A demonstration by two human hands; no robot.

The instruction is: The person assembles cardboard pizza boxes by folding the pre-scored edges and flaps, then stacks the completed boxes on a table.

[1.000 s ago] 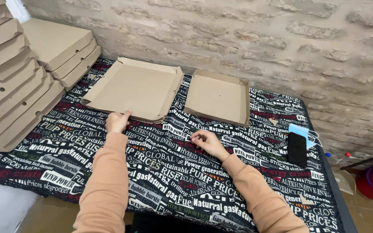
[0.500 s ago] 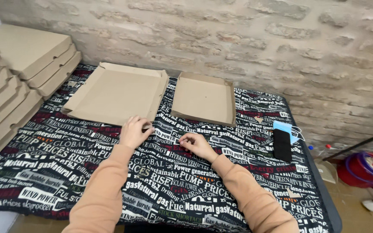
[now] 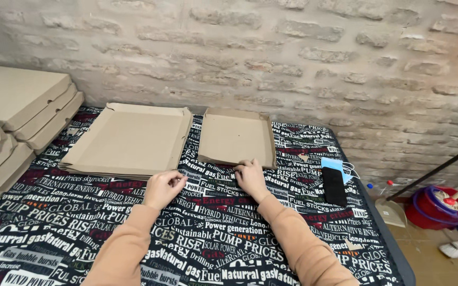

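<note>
Cardboard tray, shallow, brown, lies flat under right hand.

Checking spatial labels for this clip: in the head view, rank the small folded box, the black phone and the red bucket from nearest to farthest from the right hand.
1. Small folded box, touching the right hand, just ahead.
2. Black phone, to the right on the cloth.
3. Red bucket, far right on the floor.

Right hand is touching the near edge of the smaller open cardboard box, left hand sits loosely curled just below the flat stack of box blanks. The counter has a black printed cloth on it. There's a black phone and a blue mask off right, and folded boxes piled far left.
</note>
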